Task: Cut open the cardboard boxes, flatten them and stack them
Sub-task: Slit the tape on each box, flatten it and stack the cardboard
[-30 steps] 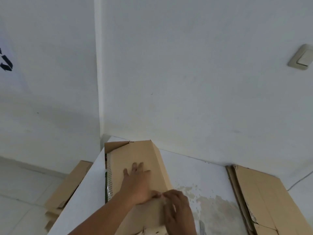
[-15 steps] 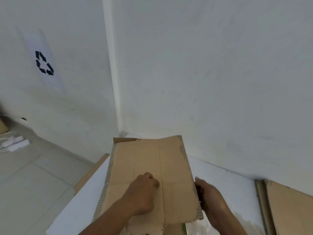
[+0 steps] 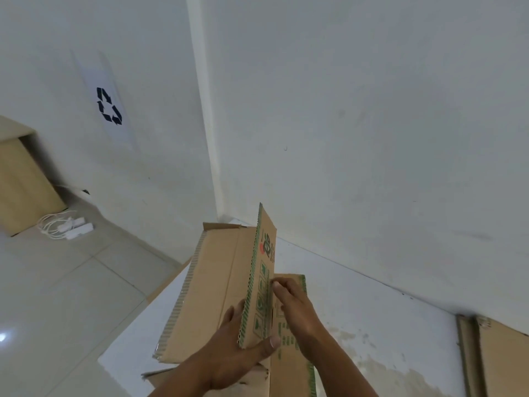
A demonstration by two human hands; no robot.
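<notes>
Gripping corrugated, green-printed box flap [image 3: 266,247] with left hand [image 3: 237,356] | right hand [image 3: 294,308] straight-fingered, pressing it

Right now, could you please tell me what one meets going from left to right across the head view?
From left: brown box on the floor → recycling sign → held cardboard box → flattened cardboard.
</notes>
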